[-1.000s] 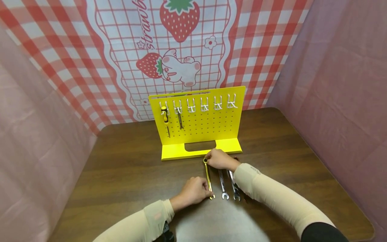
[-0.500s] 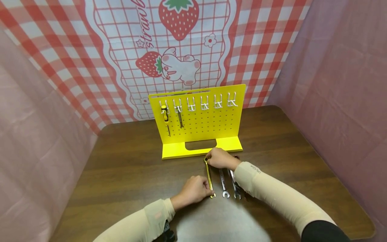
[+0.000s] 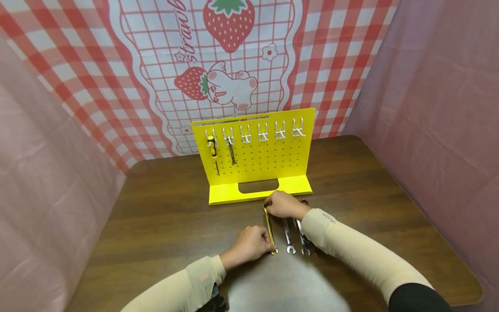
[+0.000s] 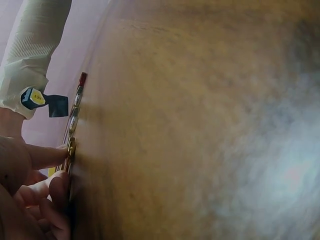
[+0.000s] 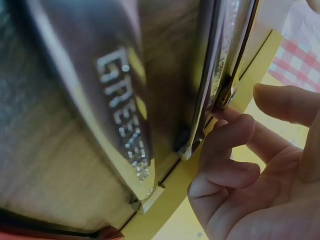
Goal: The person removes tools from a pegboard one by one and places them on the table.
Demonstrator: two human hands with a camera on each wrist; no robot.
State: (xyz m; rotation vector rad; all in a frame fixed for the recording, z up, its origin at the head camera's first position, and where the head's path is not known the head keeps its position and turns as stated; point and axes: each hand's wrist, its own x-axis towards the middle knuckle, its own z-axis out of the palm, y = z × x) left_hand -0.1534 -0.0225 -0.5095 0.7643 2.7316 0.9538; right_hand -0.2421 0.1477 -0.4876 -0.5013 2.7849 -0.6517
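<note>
A golden wrench (image 3: 269, 229) lies lengthwise on the table in front of the yellow pegboard stand. My left hand (image 3: 249, 245) pinches its near, open-jaw end between thumb and a finger; that end (image 4: 71, 149) shows edge-on in the left wrist view. At the far, ring end is my right hand (image 3: 282, 204), its thumb and fingers around the ring with the other fingers curled. To the right lie a silver wrench (image 3: 287, 236) and another dark silver wrench (image 3: 304, 242), both partly under the right hand and sleeve. In the right wrist view a silver wrench (image 5: 100, 95) with raised lettering looms close.
The yellow pegboard (image 3: 257, 158) carries a row of white hooks. A yellow-black screwdriver (image 3: 212, 149) and a small wrench (image 3: 232, 152) hang on its left hooks. Something red-ended (image 3: 305, 202) lies beyond the right wrist. A checked cloth (image 3: 331, 56) hangs behind the brown table (image 3: 167, 203).
Both hands stay at the two ends of the golden wrench with scarcely any motion. The head view has shifted slightly.
</note>
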